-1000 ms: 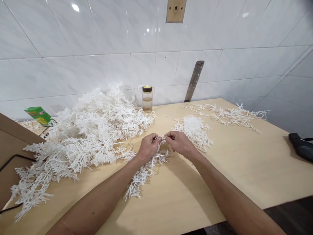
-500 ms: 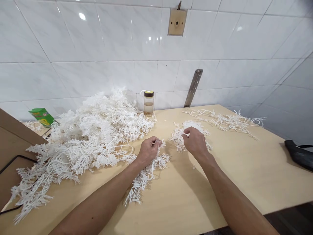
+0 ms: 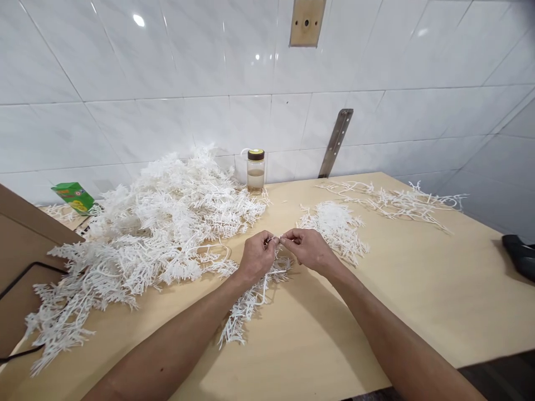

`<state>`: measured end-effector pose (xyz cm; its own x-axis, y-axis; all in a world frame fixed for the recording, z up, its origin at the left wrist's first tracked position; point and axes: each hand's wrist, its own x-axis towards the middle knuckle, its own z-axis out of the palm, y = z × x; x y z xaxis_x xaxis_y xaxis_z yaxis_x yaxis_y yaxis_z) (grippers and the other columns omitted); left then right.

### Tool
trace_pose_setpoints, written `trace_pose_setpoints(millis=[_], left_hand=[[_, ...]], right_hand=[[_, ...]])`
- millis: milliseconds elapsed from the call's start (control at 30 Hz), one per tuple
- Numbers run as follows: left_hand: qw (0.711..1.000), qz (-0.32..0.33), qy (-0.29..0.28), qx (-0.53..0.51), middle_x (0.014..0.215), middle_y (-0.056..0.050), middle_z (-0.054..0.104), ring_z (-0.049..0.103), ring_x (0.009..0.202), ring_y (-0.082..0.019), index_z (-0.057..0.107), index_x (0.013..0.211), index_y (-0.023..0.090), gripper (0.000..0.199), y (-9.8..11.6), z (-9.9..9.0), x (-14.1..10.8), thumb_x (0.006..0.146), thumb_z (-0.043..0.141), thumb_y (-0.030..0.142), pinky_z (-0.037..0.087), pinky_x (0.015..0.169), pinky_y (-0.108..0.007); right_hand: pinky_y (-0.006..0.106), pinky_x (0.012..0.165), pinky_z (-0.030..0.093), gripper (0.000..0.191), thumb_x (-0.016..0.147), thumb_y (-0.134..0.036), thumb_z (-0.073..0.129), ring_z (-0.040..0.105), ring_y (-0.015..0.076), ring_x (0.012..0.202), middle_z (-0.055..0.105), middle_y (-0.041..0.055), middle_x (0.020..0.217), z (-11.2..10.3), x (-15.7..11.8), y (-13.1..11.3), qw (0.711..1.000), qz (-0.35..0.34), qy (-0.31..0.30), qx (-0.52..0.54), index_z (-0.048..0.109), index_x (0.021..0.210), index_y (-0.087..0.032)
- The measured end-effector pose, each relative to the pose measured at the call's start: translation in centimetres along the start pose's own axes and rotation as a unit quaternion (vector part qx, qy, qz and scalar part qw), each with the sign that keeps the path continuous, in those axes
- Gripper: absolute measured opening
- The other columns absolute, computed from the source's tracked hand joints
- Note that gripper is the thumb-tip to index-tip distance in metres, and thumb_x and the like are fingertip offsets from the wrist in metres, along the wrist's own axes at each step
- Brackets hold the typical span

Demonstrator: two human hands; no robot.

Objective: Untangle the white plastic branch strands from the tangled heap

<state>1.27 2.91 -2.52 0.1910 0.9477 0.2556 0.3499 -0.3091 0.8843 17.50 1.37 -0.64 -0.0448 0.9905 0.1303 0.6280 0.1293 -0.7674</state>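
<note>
My left hand (image 3: 258, 257) is closed on a white branched sprig (image 3: 246, 309), which hangs below it and lies partly on the table, with some of it behind my left forearm. Fingertip to fingertip with it, my right hand (image 3: 307, 248) pinches at the sprig's top end. What lies between the right fingertips is too small to make out. Just behind my right hand is a small heap of short white pieces (image 3: 336, 223). A large pile of white branched sprigs (image 3: 167, 217) spreads over the left side of the table.
Bare white stems (image 3: 397, 203) lie at the back right of the wooden table (image 3: 418, 289). A bottle (image 3: 256, 172) stands near the tiled wall, beside a leaning metal strip (image 3: 336, 145). At left are a green box (image 3: 74, 196) and cardboard (image 3: 29, 239); a black object (image 3: 520, 256) sits right.
My right hand has moved left from the small heap to my left hand, and its fingers now pinch at the sprig. The view has shifted slightly downward.
</note>
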Motion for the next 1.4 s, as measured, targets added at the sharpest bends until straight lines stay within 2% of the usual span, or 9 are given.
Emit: trace_pose_setpoints(millis=[367,600,667,733,800,867,1033,1233,1400], left_hand=[[0.998,-0.041,-0.04,-0.012,0.053,0.005,0.046,0.039,0.055,-0.01,0.055,0.061,0.018,0.018,-0.1,0.0,0.2,0.077,0.056,0.028,0.031,0.054,-0.023],[0.987,-0.101,-0.026,-0.125,0.068,0.0,0.061,0.048,0.05,-0.009,0.072,0.078,0.015,0.027,-0.1,-0.2,0.1,0.073,0.068,0.042,0.036,0.047,-0.023],[0.983,-0.112,-0.023,-0.141,0.07,-0.002,0.065,0.05,0.049,-0.01,0.074,0.081,0.015,0.03,-0.1,-0.2,0.1,0.073,0.069,0.043,0.037,0.046,-0.023],[0.985,-0.094,-0.019,-0.146,0.068,-0.002,0.066,0.051,0.051,-0.011,0.074,0.083,0.015,0.028,-0.1,-0.1,0.2,0.074,0.068,0.041,0.04,0.048,-0.023],[0.987,-0.064,-0.006,-0.148,0.071,-0.002,0.067,0.054,0.056,-0.011,0.073,0.084,0.016,0.023,-0.1,-0.1,0.2,0.075,0.068,0.037,0.042,0.053,-0.023],[0.988,-0.04,0.011,-0.148,0.072,-0.001,0.066,0.056,0.061,-0.011,0.069,0.083,0.016,0.02,-0.1,-0.1,0.1,0.076,0.067,0.034,0.044,0.057,-0.023],[0.985,-0.043,0.008,-0.164,0.07,0.001,0.06,0.052,0.059,-0.01,0.063,0.082,0.016,0.024,0.2,-0.3,0.2,0.078,0.065,0.039,0.042,0.055,-0.021],[0.967,-0.111,-0.094,-0.207,0.06,0.003,0.052,0.049,0.049,-0.009,0.058,0.075,0.015,0.033,1.0,-0.4,0.1,0.074,0.069,0.046,0.041,0.046,-0.022],[0.968,-0.116,-0.089,-0.203,0.062,0.002,0.053,0.045,0.051,-0.007,0.06,0.072,0.014,0.029,1.7,-0.8,0.0,0.07,0.072,0.041,0.036,0.047,-0.02]], right_hand=[[0.029,0.068,0.042,0.016,0.086,-0.017,0.051,0.061,0.0187,0.073,0.07,0.0072,0.081,1.1,0.0,-0.2,0.975,-0.044,0.09,-0.198,0.066,0.082,-0.017],[0.033,0.073,0.046,0.02,0.082,-0.016,0.054,0.06,0.0195,0.074,0.067,0.0146,0.102,-2.7,1.0,2.3,0.951,0.024,0.246,-0.189,0.065,0.099,-0.012],[0.03,0.062,0.047,0.026,0.085,-0.027,0.055,0.057,0.0151,0.06,0.068,0.0104,0.094,-3.0,0.7,2.0,0.977,0.034,0.19,-0.088,0.066,0.104,-0.013],[0.026,0.049,0.042,0.031,0.088,-0.041,0.053,0.049,0.0112,0.049,0.066,0.0037,0.077,-2.5,0.1,1.2,0.997,0.028,0.062,0.019,0.068,0.1,-0.016],[0.022,0.042,0.036,0.036,0.086,-0.049,0.055,0.044,0.0087,0.044,0.062,-0.0003,0.068,-1.7,-0.3,0.4,0.995,0.012,-0.045,0.087,0.069,0.094,-0.017],[0.021,0.04,0.034,0.034,0.083,-0.05,0.059,0.042,0.007,0.043,0.062,-0.0012,0.068,-0.9,-0.5,0.0,0.99,0.013,-0.078,0.117,0.069,0.088,-0.017],[0.021,0.039,0.039,0.029,0.08,-0.046,0.063,0.045,0.0071,0.042,0.063,-0.002,0.07,-0.4,-0.1,0.3,0.987,0.017,-0.045,0.151,0.067,0.083,-0.018],[0.022,0.043,0.039,0.03,0.081,-0.047,0.062,0.046,0.0085,0.044,0.062,-0.0012,0.064,-0.7,-0.2,0.3,0.992,0.003,0.028,0.124,0.068,0.083,-0.018],[0.023,0.044,0.04,0.027,0.079,-0.044,0.063,0.047,0.0085,0.045,0.064,0.0002,0.069,-0.7,-0.3,0.0,0.991,0.007,0.048,0.121,0.068,0.084,-0.018]])
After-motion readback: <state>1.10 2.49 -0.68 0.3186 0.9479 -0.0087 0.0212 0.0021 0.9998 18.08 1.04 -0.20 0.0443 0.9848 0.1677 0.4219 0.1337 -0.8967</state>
